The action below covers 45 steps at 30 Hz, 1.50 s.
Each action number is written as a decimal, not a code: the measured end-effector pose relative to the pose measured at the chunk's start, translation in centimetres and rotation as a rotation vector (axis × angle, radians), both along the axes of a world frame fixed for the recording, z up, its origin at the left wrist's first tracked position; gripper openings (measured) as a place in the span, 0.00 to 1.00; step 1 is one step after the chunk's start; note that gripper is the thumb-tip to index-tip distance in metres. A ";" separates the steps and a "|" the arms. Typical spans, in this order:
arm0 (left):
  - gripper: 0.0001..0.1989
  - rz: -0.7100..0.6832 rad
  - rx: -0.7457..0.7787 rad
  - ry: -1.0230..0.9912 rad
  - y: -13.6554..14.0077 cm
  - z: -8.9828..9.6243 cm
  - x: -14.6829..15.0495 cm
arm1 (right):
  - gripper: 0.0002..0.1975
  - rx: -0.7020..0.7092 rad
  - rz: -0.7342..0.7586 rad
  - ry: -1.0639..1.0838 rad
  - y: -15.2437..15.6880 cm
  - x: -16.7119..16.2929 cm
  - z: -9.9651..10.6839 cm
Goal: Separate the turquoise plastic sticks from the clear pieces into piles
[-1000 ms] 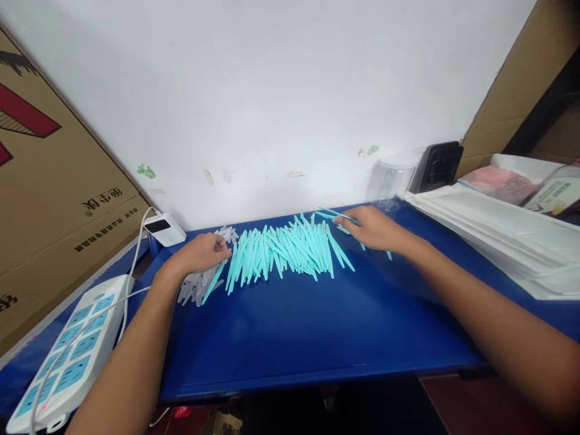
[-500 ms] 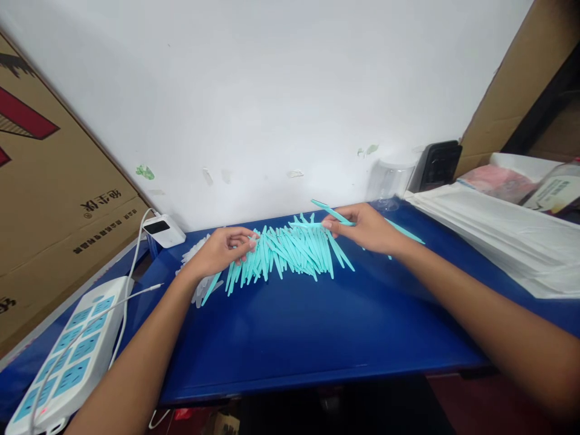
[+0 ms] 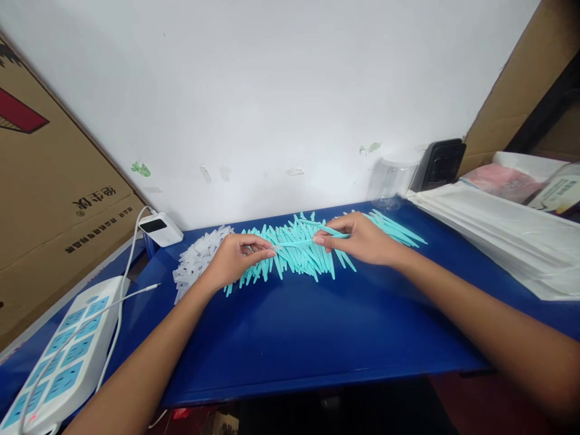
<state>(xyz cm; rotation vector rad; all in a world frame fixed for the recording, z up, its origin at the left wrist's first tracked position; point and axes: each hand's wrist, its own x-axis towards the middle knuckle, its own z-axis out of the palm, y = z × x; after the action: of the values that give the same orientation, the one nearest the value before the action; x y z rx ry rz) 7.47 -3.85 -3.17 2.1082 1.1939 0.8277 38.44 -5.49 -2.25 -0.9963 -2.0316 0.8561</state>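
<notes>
My right hand [image 3: 351, 238] is closed around two slim turquoise sticks that look like eyebrow razors; one razor [image 3: 296, 243] points left, the other razor [image 3: 319, 226] slants up behind it. At the left-pointing tip, my left hand [image 3: 244, 257] pinches a small translucent cap [image 3: 276, 248], mostly hidden by the fingers. The cap meets the razor's end; how far it covers the tip I cannot tell. Below and behind both hands lies a heap of turquoise razors [image 3: 301, 260]. Left of it is a pile of translucent caps [image 3: 194, 266]. More razors [image 3: 394, 228] lie beyond my right hand.
The blue table [image 3: 299, 338] meets a white wall. A power strip [image 3: 67, 356] with cables and a small white device [image 3: 162, 228] are at left, beside a cardboard box [image 3: 54, 181]. A clear container [image 3: 394, 181] and a stack of white sheets [image 3: 493, 235] stand right.
My left hand has moved right from the heap's left end to the razor's tip. My right hand has come slightly down and left with the two razors, bringing both hands together.
</notes>
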 end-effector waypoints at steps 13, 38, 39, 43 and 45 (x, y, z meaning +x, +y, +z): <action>0.12 -0.024 0.016 -0.135 -1.3 -0.3 1.5 | 0.20 -0.020 0.054 0.061 -0.8 -1.3 -0.6; 0.16 0.209 0.343 0.314 -0.7 0.1 0.1 | 0.13 0.176 -0.749 -0.803 2.7 5.1 0.7; 0.16 0.210 0.344 0.336 -0.6 0.1 0.0 | 0.13 0.125 -0.778 -0.857 3.0 5.6 0.5; 0.17 0.287 0.359 0.500 0.0 0.4 -0.7 | 0.15 -0.005 -0.846 -0.936 3.5 6.2 -0.2; 0.18 0.372 0.351 0.631 0.6 0.7 -1.8 | 0.17 0.041 -0.838 -0.893 3.4 5.9 -0.2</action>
<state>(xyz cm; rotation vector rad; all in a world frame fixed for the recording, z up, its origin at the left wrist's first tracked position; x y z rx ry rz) 5.71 -3.24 -2.51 2.5824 1.9280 0.5596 44.36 -2.05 -2.48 -2.2380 -1.9114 -0.1323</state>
